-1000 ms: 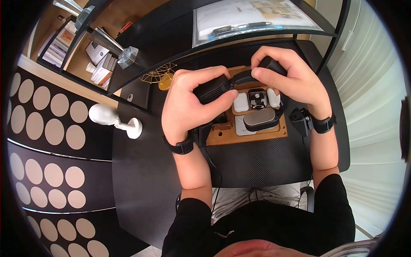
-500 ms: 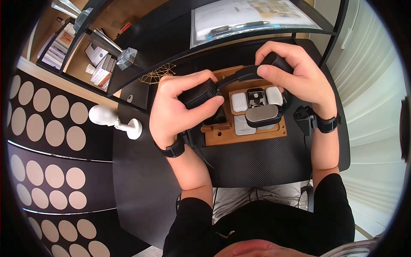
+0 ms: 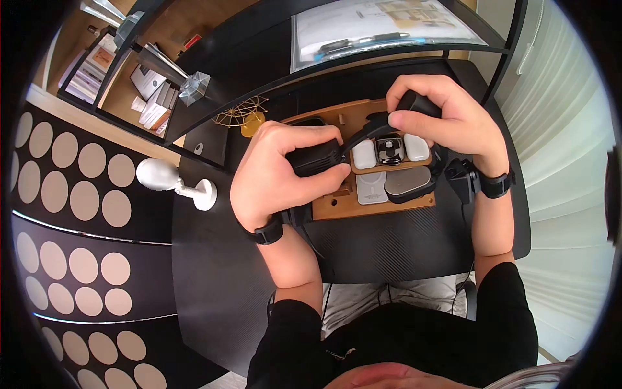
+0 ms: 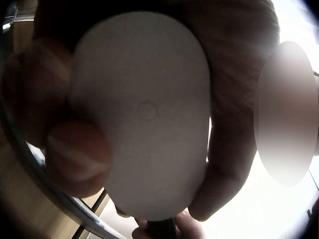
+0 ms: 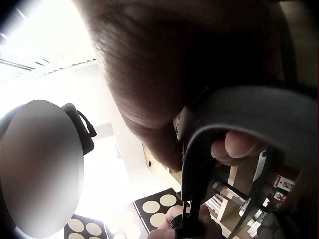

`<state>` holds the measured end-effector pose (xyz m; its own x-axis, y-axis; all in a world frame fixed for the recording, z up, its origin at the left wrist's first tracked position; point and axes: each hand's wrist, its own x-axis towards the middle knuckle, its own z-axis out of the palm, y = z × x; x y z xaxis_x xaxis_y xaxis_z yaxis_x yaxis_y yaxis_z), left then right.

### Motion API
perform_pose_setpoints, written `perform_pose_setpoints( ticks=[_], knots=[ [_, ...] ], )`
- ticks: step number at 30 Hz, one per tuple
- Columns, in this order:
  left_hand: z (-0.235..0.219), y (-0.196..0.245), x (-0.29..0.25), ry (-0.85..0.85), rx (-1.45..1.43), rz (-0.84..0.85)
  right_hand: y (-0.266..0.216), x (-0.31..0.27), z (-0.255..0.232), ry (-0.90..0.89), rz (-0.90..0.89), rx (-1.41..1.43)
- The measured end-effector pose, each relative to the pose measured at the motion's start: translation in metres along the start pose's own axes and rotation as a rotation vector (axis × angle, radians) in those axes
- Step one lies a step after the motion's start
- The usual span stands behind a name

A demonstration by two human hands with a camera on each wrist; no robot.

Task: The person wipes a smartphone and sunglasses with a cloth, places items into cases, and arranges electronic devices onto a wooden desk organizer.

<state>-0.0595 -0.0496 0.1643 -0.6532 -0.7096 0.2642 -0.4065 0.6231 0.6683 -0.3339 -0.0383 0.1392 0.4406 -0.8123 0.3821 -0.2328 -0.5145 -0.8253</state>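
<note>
Black headphones (image 3: 353,142) are held over a wooden desk organizer (image 3: 324,208) in the head view. My left hand (image 3: 275,165) grips one ear cup, thumb on the near side and fingers on the far side. Its pale oval face (image 4: 147,114) fills the left wrist view. With thumb and fingers, my right hand (image 3: 450,120) grips the headband (image 5: 249,107). Thin rods (image 5: 187,209) show between band and left cup in the right wrist view. The other ear cup (image 3: 409,181), grey-faced, overlaps the organizer.
The organizer holds two white earbud cases (image 3: 365,154), a black watch (image 3: 389,150) and a flat white square piece (image 3: 371,187). A white lamp-like device (image 3: 204,194) stands left. A black shelf (image 3: 259,81) with a folder (image 3: 389,32) runs above the desk's back. Cables lie near my wrists.
My left hand with its ear cup has shifted left and slightly nearer me. The right hand has moved slightly right. The grey-faced cup has swung right, uncovering more of the white square piece.
</note>
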Motion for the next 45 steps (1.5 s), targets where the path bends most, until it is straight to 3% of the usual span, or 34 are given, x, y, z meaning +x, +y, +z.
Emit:
perform_pose_setpoints(
  ticks=[2,24,29,45],
  knots=[
    [0.0,0.004,0.0,-0.013,0.019,-0.002,0.001,-0.001,-0.001,-0.018,0.068,0.04],
    [0.001,0.0,0.0,0.003,0.007,-0.027,0.003,0.002,0.002,-0.019,0.055,0.049],
    [0.011,-0.002,0.005,-0.018,0.04,0.016,0.004,0.006,0.012,-0.123,0.012,-0.082],
    [0.011,-0.004,0.008,0.062,0.059,0.058,0.006,0.007,0.012,-0.056,-0.015,-0.018]
  ],
)
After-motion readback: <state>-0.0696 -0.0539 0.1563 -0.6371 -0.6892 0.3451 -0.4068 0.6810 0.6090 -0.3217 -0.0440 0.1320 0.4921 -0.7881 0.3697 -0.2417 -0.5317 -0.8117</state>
